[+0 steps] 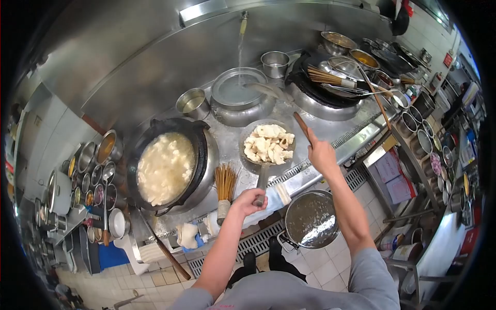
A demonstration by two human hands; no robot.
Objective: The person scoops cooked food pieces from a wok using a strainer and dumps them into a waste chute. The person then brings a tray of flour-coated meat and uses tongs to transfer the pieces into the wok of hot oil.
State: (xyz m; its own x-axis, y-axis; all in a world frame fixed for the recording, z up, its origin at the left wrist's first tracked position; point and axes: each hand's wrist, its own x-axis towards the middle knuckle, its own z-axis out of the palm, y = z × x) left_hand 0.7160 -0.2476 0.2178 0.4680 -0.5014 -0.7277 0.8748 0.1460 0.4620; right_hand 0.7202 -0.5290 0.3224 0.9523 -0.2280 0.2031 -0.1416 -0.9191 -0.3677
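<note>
My left hand (250, 202) is closed around the handle of a skimmer (262, 178). Pale, cooked-looking pieces of food (268, 143) fill its round bowl, held over the steel counter. In my right hand (323, 157) is the wooden handle of a long cooking tool (301, 125). A motion-blurred metal end (267, 91) shows beyond that handle, near the basin's right rim. To the left, a large black wok (201, 155) holds cloudy liquid with more pale pieces in it. A bamboo brush (226, 183) stands beside my left hand.
Water runs from a tap (243, 26) into a round basin (214, 88). Steel pots (275, 63) flank it. A second wok station (305, 101) at right carries another bamboo brush. Below the counter edge sits a large pot of liquid (311, 217). Condiment containers (409, 123) line both sides.
</note>
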